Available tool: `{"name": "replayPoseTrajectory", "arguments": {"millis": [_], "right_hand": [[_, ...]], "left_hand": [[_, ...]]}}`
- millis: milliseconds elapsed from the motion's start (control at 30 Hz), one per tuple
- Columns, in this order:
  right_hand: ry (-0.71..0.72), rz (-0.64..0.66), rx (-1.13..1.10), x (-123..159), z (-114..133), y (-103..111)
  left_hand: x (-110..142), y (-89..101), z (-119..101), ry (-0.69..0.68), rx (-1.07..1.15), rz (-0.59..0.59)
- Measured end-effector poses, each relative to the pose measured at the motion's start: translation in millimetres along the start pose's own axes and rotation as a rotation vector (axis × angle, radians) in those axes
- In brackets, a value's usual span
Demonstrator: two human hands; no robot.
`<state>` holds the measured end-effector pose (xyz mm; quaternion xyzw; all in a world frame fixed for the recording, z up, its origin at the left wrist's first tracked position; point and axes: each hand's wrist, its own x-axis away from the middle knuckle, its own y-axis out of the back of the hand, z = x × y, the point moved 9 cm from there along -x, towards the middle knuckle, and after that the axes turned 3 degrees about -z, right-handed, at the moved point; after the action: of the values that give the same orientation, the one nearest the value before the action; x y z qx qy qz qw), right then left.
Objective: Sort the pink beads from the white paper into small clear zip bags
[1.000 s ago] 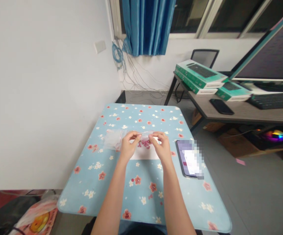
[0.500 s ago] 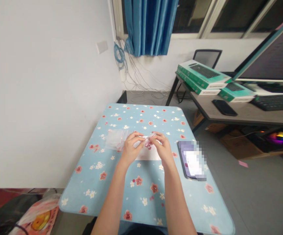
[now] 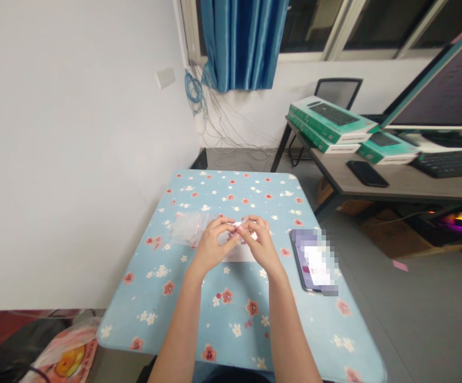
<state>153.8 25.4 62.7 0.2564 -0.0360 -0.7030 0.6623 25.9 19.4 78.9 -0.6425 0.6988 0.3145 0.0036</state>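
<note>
My left hand point(image 3: 213, 243) and my right hand point(image 3: 261, 241) meet over the middle of the table, thumbs close together. Both are closed in a pinch on a small clear plastic bag point(image 3: 245, 219), mostly hidden by the fingers. Beneath them lies a white sheet of paper point(image 3: 239, 256). Small dark-pink marks or pieces show between the hands; I cannot tell whether they are on the paper or in the bag. Left of my left hand is a stack of clear plastic bags point(image 3: 186, 227) with pinkish edges.
The table point(image 3: 175, 319) has a light-blue flowered cover. A phone point(image 3: 303, 266) with a partly blurred screen lies at its right. Beyond stands a desk point(image 3: 359, 186) with green keyboard boxes point(image 3: 330, 125), a black phone point(image 3: 367, 174), a keyboard point(image 3: 450, 164) and a monitor point(image 3: 442, 85).
My fingers have shifted slightly on the plastic bag, and the thumbs have come closer together. The stack of bags and the phone stay put.
</note>
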Motion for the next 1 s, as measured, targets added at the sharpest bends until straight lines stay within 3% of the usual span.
{"name": "replayPoseTrajectory", "arguments": {"millis": [267, 533, 667, 833, 933, 1000], "right_hand": [[0.042, -0.012, 0.152, 3.8, 5.1, 2.3], [0.092, -0.006, 0.234, 3.9, 14.4, -2.1], [0.096, 0.003, 0.257, 4.4, 15.2, -3.6], [0.081, -0.013, 0.222, 7.6, 14.8, -3.6], [0.063, -0.074, 0.194, 6.9, 13.5, 3.8], [0.057, -0.098, 0.193, 5.9, 13.9, 9.5]], "left_hand": [[-0.1, -0.5, 2.9, 0.044, -0.047, 0.023], [3.6, 4.7, -1.8, 0.054, -0.292, -0.182], [5.4, 4.8, 0.4, 0.095, -0.361, -0.210], [1.6, 18.8, 3.9, 0.113, -0.386, -0.283], [-0.2, 18.9, 7.7, 0.099, -0.191, -0.209], [1.5, 12.6, 8.5, 0.085, -0.082, -0.093]]}}
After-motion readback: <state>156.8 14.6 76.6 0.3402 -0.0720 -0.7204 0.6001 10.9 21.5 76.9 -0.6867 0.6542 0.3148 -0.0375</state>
